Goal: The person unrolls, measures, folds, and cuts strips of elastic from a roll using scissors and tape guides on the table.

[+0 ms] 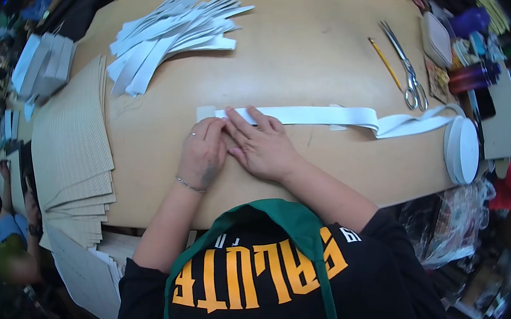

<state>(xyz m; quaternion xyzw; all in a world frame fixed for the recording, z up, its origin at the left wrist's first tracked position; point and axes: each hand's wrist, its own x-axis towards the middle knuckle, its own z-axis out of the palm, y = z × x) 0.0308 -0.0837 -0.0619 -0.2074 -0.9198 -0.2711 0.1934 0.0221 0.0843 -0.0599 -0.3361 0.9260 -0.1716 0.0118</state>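
A long white strip [316,115] lies across the table, its left end beside a small piece of tape. My left hand [202,151], with a ring and a bracelet, has its fingers close together at that end; the fingertips are partly hidden. Just to the right, my right hand [263,145] lies palm down with its fingers spread, the tips resting on the strip. The strip folds near its middle and runs to a white roll [468,151] at the right table edge.
Cut white strips [168,38] are heaped at the back left. Stacked beige sheets [74,140] lie along the left edge. Scissors [407,66] and a yellow pencil [385,62] lie at the back right, near a purple bottle [473,76]. Another person's arm [6,186] shows at far left.
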